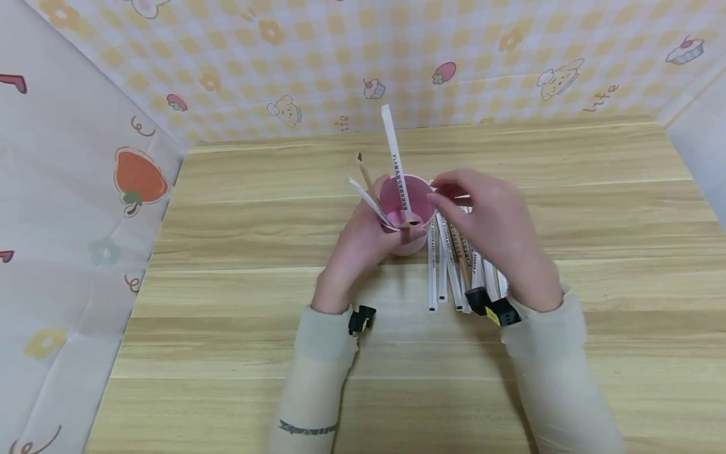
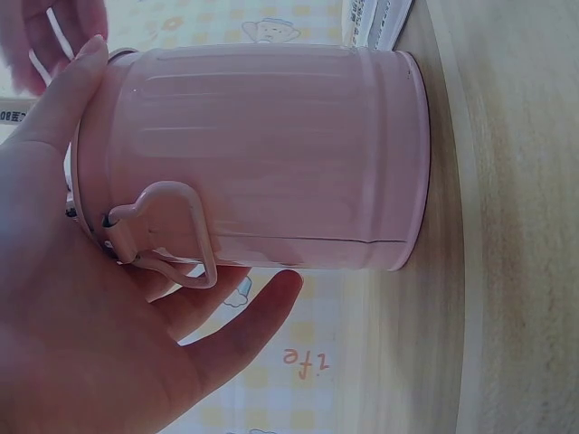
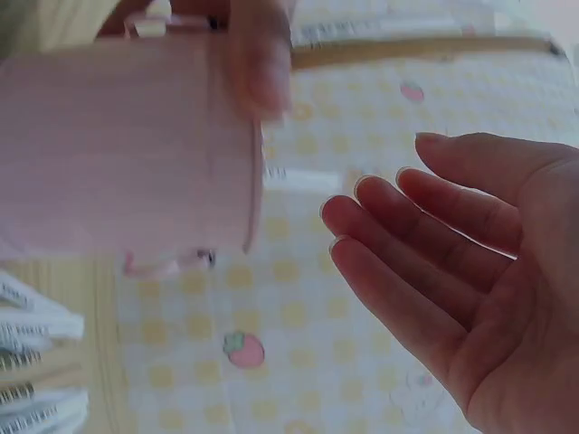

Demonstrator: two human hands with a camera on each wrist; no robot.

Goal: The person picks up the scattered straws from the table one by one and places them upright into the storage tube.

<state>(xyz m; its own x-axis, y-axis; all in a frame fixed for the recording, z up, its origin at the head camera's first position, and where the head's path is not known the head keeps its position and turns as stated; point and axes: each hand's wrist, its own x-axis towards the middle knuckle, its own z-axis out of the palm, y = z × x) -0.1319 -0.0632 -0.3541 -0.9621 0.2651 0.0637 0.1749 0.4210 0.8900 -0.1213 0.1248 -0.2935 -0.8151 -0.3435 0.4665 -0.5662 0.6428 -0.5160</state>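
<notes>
My left hand (image 1: 360, 243) grips a pink metal bucket (image 2: 271, 145) near its rim, the thumb along the top edge. Its small wire handle (image 2: 204, 240) shows beside the palm. A tall white paper-wrapped straw (image 1: 395, 151) leans out of the mouth, alongside a shorter-looking white one (image 1: 365, 197) and a thin brown stick with a dark tip (image 1: 365, 170). The bucket's base meets the table in the left wrist view. My right hand (image 1: 496, 217) hovers by the right side of the rim. Relaxed fingers with nothing between them show on this hand (image 3: 470, 262) in the right wrist view.
Several white-wrapped straws (image 1: 433, 271) lie in a row on the wooden table (image 1: 238, 315), under and beside the right forearm, with a brown stick (image 1: 460, 255) among them. A checkered patterned cloth (image 1: 317, 44) stands behind the table, and a white printed sheet (image 1: 68, 189) at left.
</notes>
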